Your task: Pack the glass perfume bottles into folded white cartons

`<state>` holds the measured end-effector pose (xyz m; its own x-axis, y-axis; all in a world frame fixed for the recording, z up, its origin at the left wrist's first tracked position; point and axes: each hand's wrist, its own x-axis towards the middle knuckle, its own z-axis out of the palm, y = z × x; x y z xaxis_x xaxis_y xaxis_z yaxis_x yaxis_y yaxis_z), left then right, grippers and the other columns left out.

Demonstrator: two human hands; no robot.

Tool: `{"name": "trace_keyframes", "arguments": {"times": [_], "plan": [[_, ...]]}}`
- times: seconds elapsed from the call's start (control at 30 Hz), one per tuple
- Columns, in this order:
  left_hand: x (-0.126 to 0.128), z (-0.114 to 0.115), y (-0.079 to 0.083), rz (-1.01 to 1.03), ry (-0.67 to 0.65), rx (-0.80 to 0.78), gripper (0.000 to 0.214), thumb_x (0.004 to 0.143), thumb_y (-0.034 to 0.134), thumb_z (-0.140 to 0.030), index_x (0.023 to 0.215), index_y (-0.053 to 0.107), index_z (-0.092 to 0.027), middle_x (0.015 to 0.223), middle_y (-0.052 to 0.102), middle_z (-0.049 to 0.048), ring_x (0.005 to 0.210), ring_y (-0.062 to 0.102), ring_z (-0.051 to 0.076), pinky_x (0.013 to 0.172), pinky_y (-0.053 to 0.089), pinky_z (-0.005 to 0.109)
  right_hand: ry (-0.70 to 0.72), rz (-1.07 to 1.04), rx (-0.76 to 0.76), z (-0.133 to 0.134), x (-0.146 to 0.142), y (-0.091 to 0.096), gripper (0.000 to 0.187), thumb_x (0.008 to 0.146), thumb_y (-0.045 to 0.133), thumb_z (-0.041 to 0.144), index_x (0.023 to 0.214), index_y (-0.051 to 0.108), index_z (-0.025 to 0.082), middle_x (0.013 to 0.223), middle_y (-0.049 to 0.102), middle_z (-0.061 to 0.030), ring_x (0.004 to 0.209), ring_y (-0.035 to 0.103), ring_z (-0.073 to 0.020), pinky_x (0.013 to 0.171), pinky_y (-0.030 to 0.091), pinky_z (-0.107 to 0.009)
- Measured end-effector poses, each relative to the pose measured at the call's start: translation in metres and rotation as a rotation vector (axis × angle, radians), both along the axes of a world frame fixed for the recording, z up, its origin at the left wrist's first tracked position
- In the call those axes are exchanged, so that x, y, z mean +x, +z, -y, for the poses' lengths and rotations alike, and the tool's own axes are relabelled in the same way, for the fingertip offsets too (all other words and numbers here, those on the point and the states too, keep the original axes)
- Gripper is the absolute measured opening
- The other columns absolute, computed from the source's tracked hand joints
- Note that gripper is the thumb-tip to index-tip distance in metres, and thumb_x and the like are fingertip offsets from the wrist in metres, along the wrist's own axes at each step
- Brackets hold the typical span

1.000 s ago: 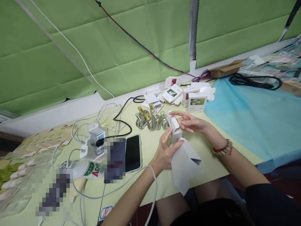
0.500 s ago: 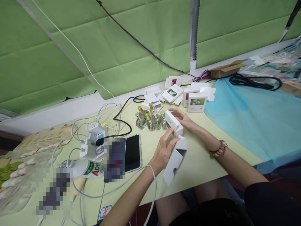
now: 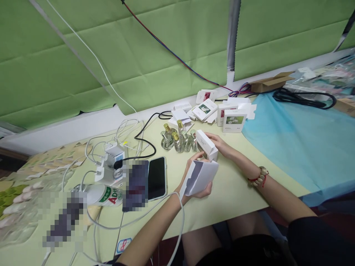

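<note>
Head view: held carton point(image 3: 205, 143) slants lengthwise, far left to near right.

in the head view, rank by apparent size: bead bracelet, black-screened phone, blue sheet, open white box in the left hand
Largest to smallest:
1. Blue sheet
2. Open white box and phone: too alike to rank
3. Bead bracelet

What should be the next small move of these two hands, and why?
Perhaps the right hand should take the upper white box alone: it is at that box's side, while the left hand holds the open white carton, its fingers close to the same box.
</note>
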<state>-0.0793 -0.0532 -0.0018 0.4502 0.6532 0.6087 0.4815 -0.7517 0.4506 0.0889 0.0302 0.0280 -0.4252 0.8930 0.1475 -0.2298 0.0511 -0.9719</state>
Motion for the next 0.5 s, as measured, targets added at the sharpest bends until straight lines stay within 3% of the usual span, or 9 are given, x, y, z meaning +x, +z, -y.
{"name": "trace_keyframes", "arguments": {"times": [0.17, 0.33, 0.5], "plan": [[-0.003, 0.004, 0.005, -0.070, -0.027, 0.165, 0.068, 0.060, 0.055, -0.028, 0.125, 0.041, -0.017, 0.123, 0.046, 0.0148, 0.113, 0.051, 0.030, 0.089, 0.048, 0.045, -0.256, 0.019, 0.081, 0.000, -0.002, 0.003, 0.027, 0.064, 0.070, 0.045, 0.069, 0.066, 0.019, 0.066, 0.063, 0.0010, 0.059, 0.053, -0.0118, 0.055, 0.041, -0.023], [-0.005, 0.006, 0.006, -0.147, -0.024, 0.368, 0.054, 0.074, 0.053, -0.033, 0.125, 0.045, -0.019, 0.117, 0.052, 0.0129, 0.102, 0.053, 0.023, 0.081, 0.045, 0.034, -0.504, 0.080, 0.198, 0.001, 0.000, 0.004, 0.025, 0.063, 0.071, 0.037, 0.051, 0.059, 0.018, 0.051, 0.055, 0.0019, 0.048, 0.046, -0.0097, 0.047, 0.035, -0.022], [-0.001, 0.009, 0.009, -0.115, 0.122, 0.341, 0.057, 0.066, 0.055, -0.037, 0.118, 0.050, -0.017, 0.125, 0.044, 0.0167, 0.107, 0.048, 0.030, 0.083, 0.043, 0.041, -0.738, 0.190, 0.403, 0.011, -0.001, 0.008, 0.026, 0.071, 0.066, 0.031, 0.050, 0.055, 0.020, 0.052, 0.054, 0.0007, 0.048, 0.045, -0.0103, 0.047, 0.035, -0.025]]}}
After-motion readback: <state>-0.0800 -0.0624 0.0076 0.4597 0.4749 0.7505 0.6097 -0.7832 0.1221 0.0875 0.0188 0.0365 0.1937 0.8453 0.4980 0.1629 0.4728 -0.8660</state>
